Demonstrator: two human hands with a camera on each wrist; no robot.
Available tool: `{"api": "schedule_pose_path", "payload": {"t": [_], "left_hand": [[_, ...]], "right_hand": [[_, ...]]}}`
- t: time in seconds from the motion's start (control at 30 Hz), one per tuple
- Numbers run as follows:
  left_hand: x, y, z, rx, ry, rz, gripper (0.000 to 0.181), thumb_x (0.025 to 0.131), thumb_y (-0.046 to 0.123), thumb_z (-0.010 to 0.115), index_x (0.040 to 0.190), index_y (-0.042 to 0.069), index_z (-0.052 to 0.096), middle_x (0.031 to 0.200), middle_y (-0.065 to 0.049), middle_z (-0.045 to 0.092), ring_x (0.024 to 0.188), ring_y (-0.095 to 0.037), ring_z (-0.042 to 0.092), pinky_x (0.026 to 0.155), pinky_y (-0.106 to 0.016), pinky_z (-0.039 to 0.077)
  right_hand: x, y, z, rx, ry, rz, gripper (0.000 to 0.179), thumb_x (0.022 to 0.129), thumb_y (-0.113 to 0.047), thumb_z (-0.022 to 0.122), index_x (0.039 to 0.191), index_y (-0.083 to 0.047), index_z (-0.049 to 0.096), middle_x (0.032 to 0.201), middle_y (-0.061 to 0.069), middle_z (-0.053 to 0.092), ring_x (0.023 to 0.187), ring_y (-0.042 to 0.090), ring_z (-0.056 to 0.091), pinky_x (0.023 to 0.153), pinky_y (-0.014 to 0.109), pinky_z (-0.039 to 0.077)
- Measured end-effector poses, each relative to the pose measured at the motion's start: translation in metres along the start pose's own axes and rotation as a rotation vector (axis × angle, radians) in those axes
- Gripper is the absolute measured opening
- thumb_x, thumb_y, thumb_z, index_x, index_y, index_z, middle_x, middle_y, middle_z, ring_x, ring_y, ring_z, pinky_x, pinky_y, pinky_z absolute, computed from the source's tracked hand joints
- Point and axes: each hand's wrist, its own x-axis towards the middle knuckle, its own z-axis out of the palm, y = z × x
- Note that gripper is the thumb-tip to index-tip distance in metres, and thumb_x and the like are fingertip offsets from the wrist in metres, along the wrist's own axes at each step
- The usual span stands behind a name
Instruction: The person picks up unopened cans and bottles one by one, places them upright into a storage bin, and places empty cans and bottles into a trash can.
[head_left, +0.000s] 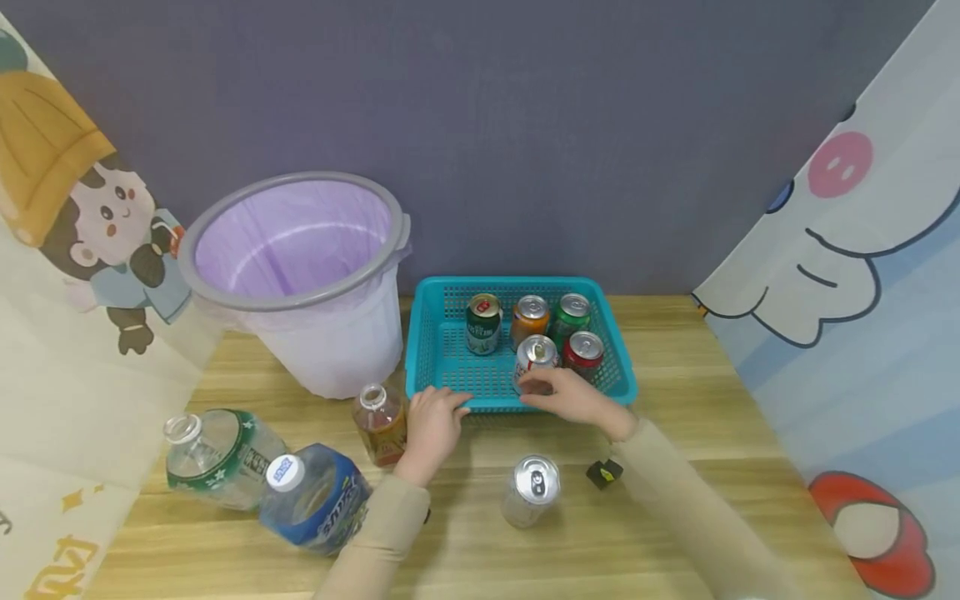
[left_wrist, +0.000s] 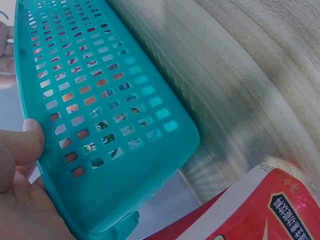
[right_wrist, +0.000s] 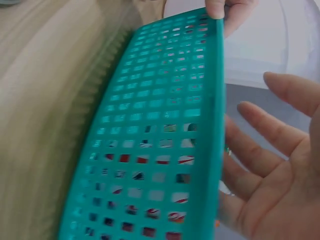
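Observation:
My left hand [head_left: 433, 427] holds the near rim of a teal plastic basket [head_left: 442, 385], its thumb [left_wrist: 31, 142] on the outer side and the other fingers partly hidden behind the rim. My right hand [head_left: 568, 395] reaches over the same rim beside a white-and-silver drink can [head_left: 537, 350] inside. In the right wrist view its fingers [right_wrist: 270, 125] are spread and loosely bent, with nothing visibly gripped. Around that can stand a red can [head_left: 583, 350], an orange can [head_left: 529, 317], a bright green can [head_left: 572, 312] and a dark green can [head_left: 483, 325], all upright.
A silver-topped can [head_left: 532, 492] stands on the wooden table in front of the basket. At left are an amber-labelled bottle [head_left: 381, 427], a blue-labelled bottle [head_left: 322, 500] and a green-labelled bottle [head_left: 221, 454]. Behind them rises a lined bin [head_left: 337, 350]. A small black object [head_left: 603, 473] lies near my right forearm.

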Motion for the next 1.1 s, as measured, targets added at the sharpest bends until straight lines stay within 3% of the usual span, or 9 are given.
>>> {"api": "schedule_pose_path", "payload": {"t": [0.3,0.7,0.9,1.1], "left_hand": [[0.001,0.002,0.0,-0.007,-0.014,0.005,0.02,0.08,0.016,0.073,0.099,0.015,0.075,0.087,-0.002,0.07,0.077,-0.019,0.055,0.077,-0.035,0.04],[0.001,0.002,-0.002,-0.015,-0.008,-0.001,0.02,0.079,0.014,0.073,0.099,0.015,0.075,0.085,-0.003,0.069,0.076,-0.02,0.055,0.076,-0.036,0.04],[0.001,0.002,-0.001,-0.008,-0.004,0.001,0.02,0.079,0.016,0.073,0.099,0.015,0.075,0.084,-0.002,0.069,0.075,-0.019,0.055,0.076,-0.036,0.041],[0.001,0.001,-0.001,0.006,0.005,-0.003,0.02,0.079,0.016,0.073,0.099,0.015,0.075,0.085,-0.002,0.069,0.076,-0.019,0.055,0.076,-0.036,0.041]], "right_hand": [[-0.016,0.015,0.012,0.003,0.086,-0.018,0.027,0.091,-0.023,0.063,0.111,-0.005,0.066,0.113,0.009,0.068,0.11,0.029,0.061,0.095,0.045,0.046],[-0.028,0.014,0.014,0.003,0.163,-0.083,0.028,0.089,-0.016,0.064,0.114,-0.004,0.064,0.114,0.008,0.067,0.111,0.03,0.059,0.096,0.046,0.045],[-0.031,0.009,0.012,0.046,0.151,-0.082,0.029,0.094,-0.019,0.059,0.118,-0.003,0.062,0.115,0.01,0.067,0.11,0.029,0.06,0.094,0.043,0.047],[-0.037,-0.005,0.007,0.095,0.075,-0.179,0.03,0.094,-0.014,0.058,0.121,-0.002,0.059,0.118,0.013,0.065,0.111,0.027,0.061,0.095,0.041,0.048]]}}
